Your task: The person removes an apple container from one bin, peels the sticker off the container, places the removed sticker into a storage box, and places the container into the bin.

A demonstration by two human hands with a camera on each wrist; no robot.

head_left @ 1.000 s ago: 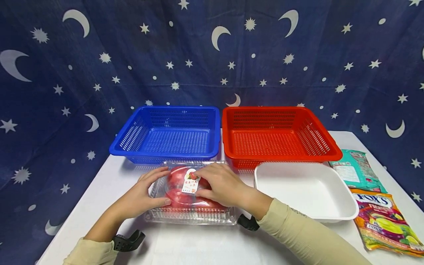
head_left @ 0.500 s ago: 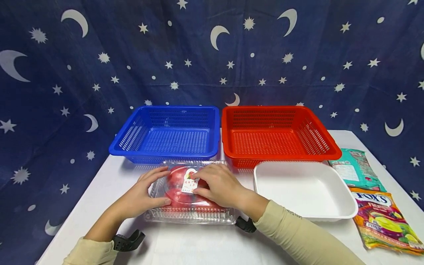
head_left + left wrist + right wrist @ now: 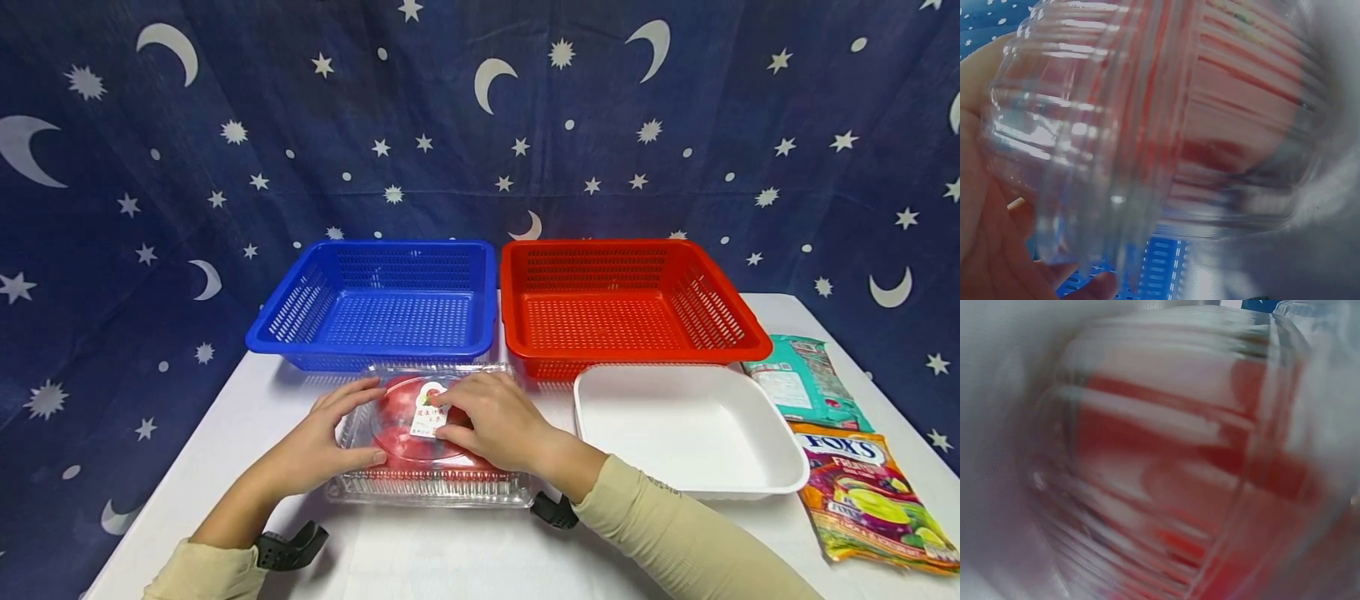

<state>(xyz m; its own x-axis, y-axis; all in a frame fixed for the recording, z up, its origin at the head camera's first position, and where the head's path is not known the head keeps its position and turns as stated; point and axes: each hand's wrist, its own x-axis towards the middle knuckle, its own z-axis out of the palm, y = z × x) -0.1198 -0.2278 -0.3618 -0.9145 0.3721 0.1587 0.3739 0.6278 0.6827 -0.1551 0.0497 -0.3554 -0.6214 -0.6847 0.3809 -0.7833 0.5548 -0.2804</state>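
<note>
A clear plastic clamshell box [image 3: 427,485] with several large red, round pieces of produce [image 3: 400,404] inside stands lengthwise before me. On its lid is a white paper label [image 3: 424,423] with red characters and a fruit picture. My left hand [image 3: 327,439] holds the box's left end, thumb toward the front and fingers toward the back. Bent over the right part of the lid, my right hand [image 3: 501,421] has its index fingertip on the label's picture and its thumb at the label's lower right edge. Its other fingers are hidden; I cannot tell whether it pinches the label.
A blue basket [image 3: 375,354] stands right behind the box, with a red basket [image 3: 645,358] to its right. At the right is a white tub [image 3: 690,433], beside a teal packet [image 3: 810,387] and an orange-and-purple FOX'S candy bag [image 3: 870,500].
My right hand has shifted slightly left, so its index fingertip now covers more of the label's picture. The left hand and box have stayed in place.
</note>
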